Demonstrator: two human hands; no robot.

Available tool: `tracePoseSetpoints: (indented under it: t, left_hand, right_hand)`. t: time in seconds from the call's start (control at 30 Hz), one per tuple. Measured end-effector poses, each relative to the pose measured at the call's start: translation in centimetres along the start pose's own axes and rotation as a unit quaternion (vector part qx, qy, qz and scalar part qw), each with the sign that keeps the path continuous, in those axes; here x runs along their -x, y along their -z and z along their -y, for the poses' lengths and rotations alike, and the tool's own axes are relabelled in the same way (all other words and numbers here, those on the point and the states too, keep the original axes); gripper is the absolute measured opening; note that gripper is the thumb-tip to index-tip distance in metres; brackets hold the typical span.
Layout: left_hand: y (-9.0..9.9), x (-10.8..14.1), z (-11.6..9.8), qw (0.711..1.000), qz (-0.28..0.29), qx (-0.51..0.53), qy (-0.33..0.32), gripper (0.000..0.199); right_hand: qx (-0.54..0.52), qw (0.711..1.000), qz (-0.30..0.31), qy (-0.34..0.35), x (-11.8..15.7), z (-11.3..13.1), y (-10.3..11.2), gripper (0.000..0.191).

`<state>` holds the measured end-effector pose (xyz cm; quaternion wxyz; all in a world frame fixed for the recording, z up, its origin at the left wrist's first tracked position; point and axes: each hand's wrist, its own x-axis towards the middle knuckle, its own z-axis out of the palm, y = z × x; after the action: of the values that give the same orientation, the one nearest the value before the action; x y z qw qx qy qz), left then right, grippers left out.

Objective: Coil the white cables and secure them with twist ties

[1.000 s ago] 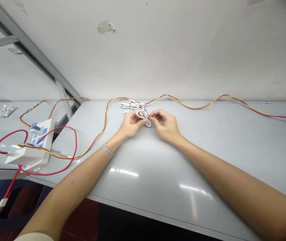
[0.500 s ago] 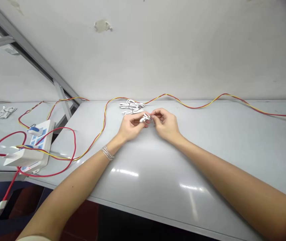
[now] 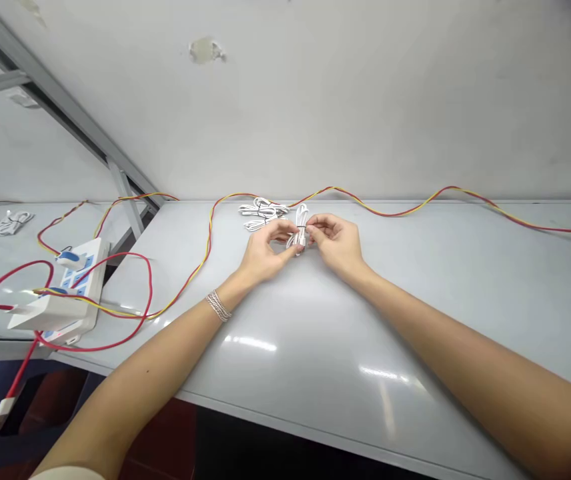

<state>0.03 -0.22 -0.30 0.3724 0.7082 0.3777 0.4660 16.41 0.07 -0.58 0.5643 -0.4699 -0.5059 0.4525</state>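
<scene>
A coiled white cable (image 3: 302, 219) stands upright between my hands, with a dark tie around its middle. My left hand (image 3: 270, 250) holds the bundle's lower left side between thumb and fingers. At the bundle's right side, my right hand (image 3: 334, 240) is closed in a pinch at the dark tie. Just behind my left hand lie more bundled white cables (image 3: 264, 211) on the grey table (image 3: 315, 347), also with dark ties.
A white power strip (image 3: 93, 273) with plugs and a red cable (image 3: 149, 280) lies at the left. A twisted red and yellow wire (image 3: 208, 247) runs along the table's back by the wall. Another white cable bundle (image 3: 11, 223) lies far left.
The white bundle has turned from lying in my left fingers to upright, showing its loops and tie. My right hand has shifted slightly right, and my left fingers have spread a little.
</scene>
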Motion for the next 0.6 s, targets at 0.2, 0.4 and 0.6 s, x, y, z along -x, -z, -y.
tracePoseSetpoints:
  t: [0.2,0.4,0.6]
  left_hand:
    - [0.3,-0.3,0.6,1.0,-0.009,0.006,0.001,0.055]
    - [0.8,-0.5,0.0,0.993,-0.063,-0.074,-0.062,0.011]
    - [0.6,-0.6,0.6,0.998,-0.048,-0.023,-0.045,0.017]
  right_hand:
    - [-0.078,0.995,0.045,-0.051,-0.2,0.3,0.3,0.028]
    - [-0.117,0.975,0.139,-0.124,-0.2,1.3,0.8,0.035]
    - [-0.112,0.973,0.134,-0.153,-0.2,1.7,0.8,0.034]
